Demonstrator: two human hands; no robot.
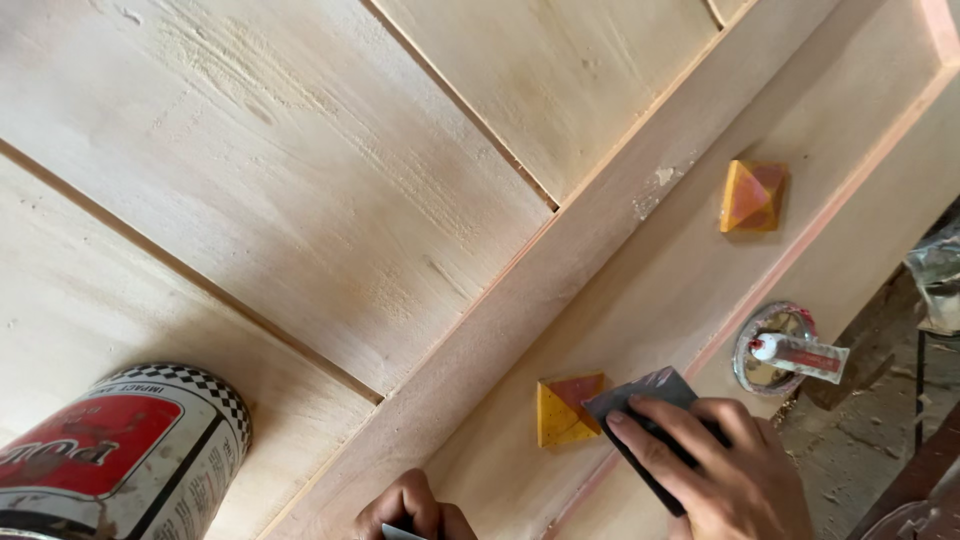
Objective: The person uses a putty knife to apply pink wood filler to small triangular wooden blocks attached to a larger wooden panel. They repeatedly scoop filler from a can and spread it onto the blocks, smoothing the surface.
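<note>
My right hand (722, 470) presses a dark grey piece of sandpaper (640, 398) flat onto a pale wooden door (330, 200) that lies under me. The paper's corner touches a small yellow and orange wooden pyramid (566, 407) fixed on the door's long rail. A second pyramid of the same kind (752, 196) sits farther up that rail. My left hand (412, 508) shows only its curled knuckles at the bottom edge, resting on the rail. A sliver of something grey lies under it, and what that is stays hidden.
A red, white and black metal can (120, 455) with a chequered rim lies on the door at the lower left. A round tin lid with a small white tube (790, 352) across it sits by the door's right edge. Past that edge is a dusty floor with wood scraps (880, 420).
</note>
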